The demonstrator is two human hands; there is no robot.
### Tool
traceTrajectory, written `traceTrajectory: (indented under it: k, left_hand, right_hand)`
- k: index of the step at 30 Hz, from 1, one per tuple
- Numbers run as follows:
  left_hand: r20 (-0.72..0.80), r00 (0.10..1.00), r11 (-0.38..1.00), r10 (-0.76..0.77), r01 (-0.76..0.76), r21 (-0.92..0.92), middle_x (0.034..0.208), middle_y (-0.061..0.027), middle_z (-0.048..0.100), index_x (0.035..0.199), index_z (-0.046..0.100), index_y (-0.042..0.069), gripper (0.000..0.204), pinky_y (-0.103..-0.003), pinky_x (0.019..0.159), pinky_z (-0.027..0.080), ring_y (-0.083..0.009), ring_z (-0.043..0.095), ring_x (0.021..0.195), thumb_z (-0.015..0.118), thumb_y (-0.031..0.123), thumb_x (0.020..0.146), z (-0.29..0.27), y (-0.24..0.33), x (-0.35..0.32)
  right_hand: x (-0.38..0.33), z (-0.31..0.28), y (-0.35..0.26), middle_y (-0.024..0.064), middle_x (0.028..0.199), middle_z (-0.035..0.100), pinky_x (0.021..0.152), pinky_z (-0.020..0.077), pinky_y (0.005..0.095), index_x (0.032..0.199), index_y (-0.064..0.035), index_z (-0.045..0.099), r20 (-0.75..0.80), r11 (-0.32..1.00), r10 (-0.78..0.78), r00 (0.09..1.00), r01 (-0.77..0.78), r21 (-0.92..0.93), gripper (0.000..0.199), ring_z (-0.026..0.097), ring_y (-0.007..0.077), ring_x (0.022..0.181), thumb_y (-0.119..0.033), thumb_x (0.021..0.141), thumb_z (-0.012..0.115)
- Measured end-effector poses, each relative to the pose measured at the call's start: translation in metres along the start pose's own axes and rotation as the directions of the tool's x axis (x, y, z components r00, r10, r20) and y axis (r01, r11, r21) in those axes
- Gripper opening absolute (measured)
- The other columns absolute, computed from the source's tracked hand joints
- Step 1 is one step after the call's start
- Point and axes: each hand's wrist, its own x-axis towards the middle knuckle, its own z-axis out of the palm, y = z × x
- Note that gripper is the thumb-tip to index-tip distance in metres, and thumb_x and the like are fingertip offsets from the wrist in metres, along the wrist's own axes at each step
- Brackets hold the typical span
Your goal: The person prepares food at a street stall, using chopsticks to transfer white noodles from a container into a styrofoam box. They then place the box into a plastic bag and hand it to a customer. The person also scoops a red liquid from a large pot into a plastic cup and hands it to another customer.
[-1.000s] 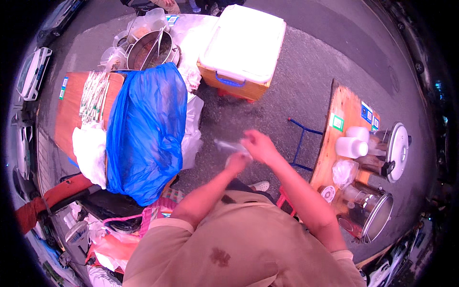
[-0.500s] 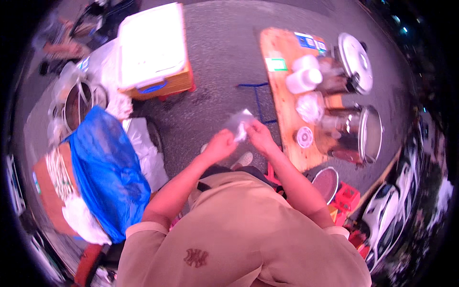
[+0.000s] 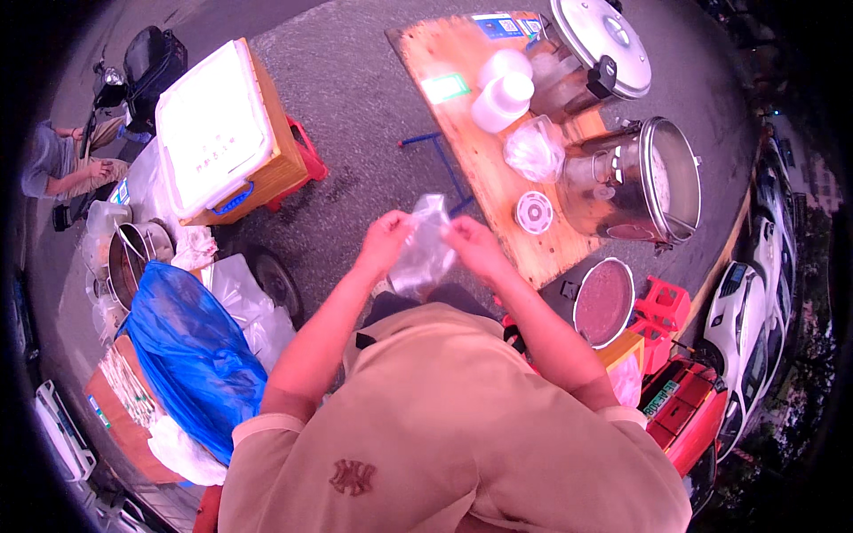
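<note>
A clear plastic bag hangs between my hands in front of my waist, its lower end spread over my lap. My left hand pinches the bag's left edge. On the opposite edge my right hand is closed on the plastic, fingers bent. To the right stands a wooden table with white plastic tubs, a bundled clear bag, a round white perforated disc and two large metal pots, one open and one under a lid.
On the left are a white-lidded box, a metal pot and a blue plastic sheet. A round pan of reddish-brown contents and red stools stand lower right. Another person sits at upper left; parked cars line the right.
The view has swung, so the table sits further left and higher. The plastic bag, crumpled and blurred before, now hangs spread out between my hands, which are slightly further apart.
</note>
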Motion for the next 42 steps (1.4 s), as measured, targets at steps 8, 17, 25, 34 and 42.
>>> traceTrajectory:
  k: [8,17,25,34,42]
  left_hand:
    - [0.196,0.978,0.939,0.070,-0.131,0.319,0.085,0.0057,0.062,0.098,0.067,0.006,0.017,-0.025,0.075,0.046,-0.0050,0.053,0.081,0.062,0.022,0.099,0.014,0.051,0.008]
    - [0.164,0.841,0.530,0.515,-0.463,0.711,0.083,-0.0039,0.062,0.107,0.065,0.004,0.025,-0.031,0.078,0.050,-0.0148,0.060,0.079,0.072,0.022,0.092,0.061,0.090,0.027]
    - [-0.033,0.998,0.902,0.062,-0.042,0.430,0.084,-0.0021,0.060,0.105,0.061,0.003,0.029,-0.031,0.077,0.049,-0.0132,0.057,0.081,0.074,0.025,0.092,0.168,0.078,0.016]
    - [0.057,0.998,0.678,-0.041,0.070,-0.731,0.092,-0.0055,0.063,0.105,0.059,0.005,0.010,-0.034,0.074,0.053,-0.0175,0.059,0.078,0.054,0.013,0.101,0.143,0.050,0.062]
    - [0.269,0.962,0.994,-0.048,0.071,-0.078,0.095,0.0002,0.060,0.111,0.058,0.007,0.015,-0.030,0.080,0.050,-0.0133,0.059,0.087,0.061,0.014,0.098,0.194,0.065,0.086]
  right_hand:
    - [0.007,-0.056,-0.025,0.0177,0.136,0.056,0.103,0.0457,0.0375,0.149,0.0028,0.038,0.072,0.861,-0.360,0.930,0.361,-0.360,0.083,0.054,0.0266,0.126,-0.030,0.085,0.080]
    - [0.048,-0.109,-0.024,0.0062,0.107,0.069,0.085,0.0515,0.0304,0.126,-0.0030,0.061,0.309,0.997,0.058,0.949,-0.072,0.033,0.040,0.064,0.0131,0.095,-0.011,0.089,0.073]
    - [0.007,-0.115,-0.037,0.0048,0.100,0.069,0.078,0.0517,0.0314,0.114,-0.0025,0.063,0.112,0.923,-0.034,0.993,-0.012,0.385,0.032,0.064,0.0141,0.091,-0.019,0.090,0.075]
    - [0.020,-0.218,0.071,0.0042,0.081,0.063,0.065,0.0473,0.0318,0.106,-0.0040,0.065,-0.090,0.887,-0.156,0.984,0.099,-0.452,0.039,0.053,0.0128,0.071,-0.032,0.083,0.081]
    - [0.015,-0.206,-0.013,0.0080,0.099,0.066,0.083,0.0512,0.0319,0.120,-0.0006,0.060,0.115,0.559,-0.691,0.714,0.628,-0.541,0.046,0.064,0.0195,0.092,-0.027,0.086,0.077]
